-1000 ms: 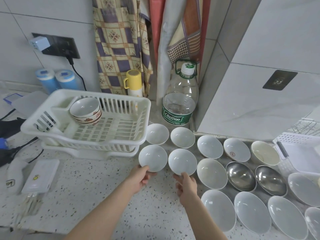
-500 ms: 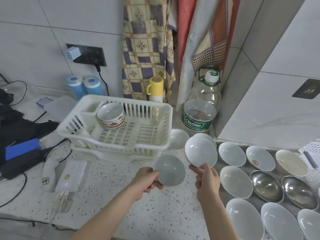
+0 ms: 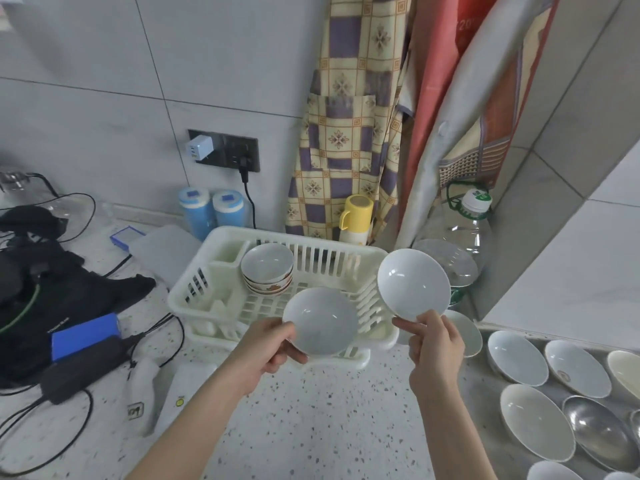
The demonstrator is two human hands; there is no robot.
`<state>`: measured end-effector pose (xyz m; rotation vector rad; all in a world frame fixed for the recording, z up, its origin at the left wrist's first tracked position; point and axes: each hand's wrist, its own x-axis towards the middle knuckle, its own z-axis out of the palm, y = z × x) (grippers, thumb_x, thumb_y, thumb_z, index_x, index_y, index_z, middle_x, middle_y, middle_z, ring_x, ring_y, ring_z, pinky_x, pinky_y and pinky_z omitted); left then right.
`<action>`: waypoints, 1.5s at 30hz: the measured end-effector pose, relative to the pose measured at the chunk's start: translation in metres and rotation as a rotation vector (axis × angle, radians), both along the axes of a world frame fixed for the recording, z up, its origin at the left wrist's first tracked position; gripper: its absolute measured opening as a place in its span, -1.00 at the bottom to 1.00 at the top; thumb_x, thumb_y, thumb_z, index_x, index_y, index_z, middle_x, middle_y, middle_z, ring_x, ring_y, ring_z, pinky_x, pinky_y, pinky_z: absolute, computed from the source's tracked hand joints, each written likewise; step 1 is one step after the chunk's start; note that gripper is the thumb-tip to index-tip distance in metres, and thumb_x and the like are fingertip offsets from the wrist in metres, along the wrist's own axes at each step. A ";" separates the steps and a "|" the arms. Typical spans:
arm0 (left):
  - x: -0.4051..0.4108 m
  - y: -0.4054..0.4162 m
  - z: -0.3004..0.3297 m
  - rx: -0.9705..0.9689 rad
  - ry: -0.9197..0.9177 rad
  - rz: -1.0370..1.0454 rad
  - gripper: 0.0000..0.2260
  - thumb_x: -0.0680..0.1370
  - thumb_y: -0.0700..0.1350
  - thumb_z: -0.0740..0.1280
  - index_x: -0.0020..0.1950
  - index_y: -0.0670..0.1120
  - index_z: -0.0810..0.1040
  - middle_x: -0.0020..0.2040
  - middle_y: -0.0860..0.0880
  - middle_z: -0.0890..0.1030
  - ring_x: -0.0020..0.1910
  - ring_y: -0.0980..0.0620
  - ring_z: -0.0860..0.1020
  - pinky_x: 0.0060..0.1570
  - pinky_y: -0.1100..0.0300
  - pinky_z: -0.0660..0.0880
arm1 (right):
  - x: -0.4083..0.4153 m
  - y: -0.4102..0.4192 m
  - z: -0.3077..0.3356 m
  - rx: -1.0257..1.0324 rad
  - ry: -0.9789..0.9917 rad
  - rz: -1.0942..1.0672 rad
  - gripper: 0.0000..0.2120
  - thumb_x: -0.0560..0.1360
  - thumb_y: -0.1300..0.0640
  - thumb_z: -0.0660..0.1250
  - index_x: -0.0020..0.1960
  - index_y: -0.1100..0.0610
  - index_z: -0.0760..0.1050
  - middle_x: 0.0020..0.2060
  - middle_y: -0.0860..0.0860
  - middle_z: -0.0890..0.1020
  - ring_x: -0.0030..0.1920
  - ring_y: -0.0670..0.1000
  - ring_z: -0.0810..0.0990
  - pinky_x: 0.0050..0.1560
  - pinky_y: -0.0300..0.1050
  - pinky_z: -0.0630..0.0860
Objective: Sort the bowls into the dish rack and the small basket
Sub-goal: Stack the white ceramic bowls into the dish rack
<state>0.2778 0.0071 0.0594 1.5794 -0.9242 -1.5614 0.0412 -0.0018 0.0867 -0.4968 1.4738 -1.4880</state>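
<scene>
- Dish rack (image 3: pixel 204 292): white plastic.
- Two held bowls (image 3: pixel 320 325) (image 3: pixel 414 289): plain white.
- Stacked bowls (image 3: pixel 267 271) in rack: white inside, orange-brown motif outside.
- Countertop (image 3: pixel 311 410): white, dark speckles.
- Apron (image 3: pixel 346 133): cream and purple check, brown floral motifs.
- Mug (image 3: pixel 356 213): yellow.
- Two canisters (image 3: pixel 211 213): blue.
- Bowl at right (image 3: pixel 601 431): bare silver metal.

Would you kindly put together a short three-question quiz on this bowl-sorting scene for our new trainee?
1. True or false: each hand holds a white bowl.
2. Where do the stacked patterned bowls sit? A) in the dish rack B) on the counter C) in the basket
3. Fill in: the right hand's bowl is held ____ than the left's.

Key:
1. True: left hand grips one white bowl, right hand pinches another.
2. A: stacked bowls in dish rack.
3. higher.
</scene>
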 end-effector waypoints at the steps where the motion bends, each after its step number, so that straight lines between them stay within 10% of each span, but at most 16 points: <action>1: 0.010 -0.004 0.001 -0.011 0.009 0.037 -0.78 0.48 -0.28 0.20 0.07 -0.21 0.55 -0.30 -0.29 0.68 -0.57 0.09 0.22 -0.61 0.31 0.11 | 0.007 -0.006 0.000 -0.014 0.027 0.014 -0.86 0.41 0.29 0.19 -0.30 0.17 0.29 -0.36 0.23 0.69 -0.60 -0.09 0.13 -0.63 -0.31 0.15; 16: 0.096 -0.074 -0.010 -0.098 0.085 0.277 -0.78 0.52 -0.24 0.20 0.11 -0.24 0.55 -0.24 -0.26 0.69 -0.60 0.12 0.24 -0.66 0.31 0.13 | 0.061 -0.112 -0.047 0.273 0.428 0.316 -0.86 0.41 0.21 0.19 -0.17 0.23 0.51 -0.43 0.15 0.68 -0.42 -0.01 0.32 -0.39 -0.13 0.28; 45: 0.076 -0.150 -0.050 -0.199 0.182 0.217 -0.87 0.53 -0.25 0.20 -0.01 -0.23 0.52 -0.29 -0.26 0.68 -0.62 0.10 0.28 -0.63 0.30 0.19 | 0.090 -0.160 -0.092 0.594 0.298 0.518 -0.78 0.47 0.38 0.13 0.11 0.32 0.35 -0.32 0.26 0.68 -0.66 -0.09 0.24 -0.62 -0.33 0.10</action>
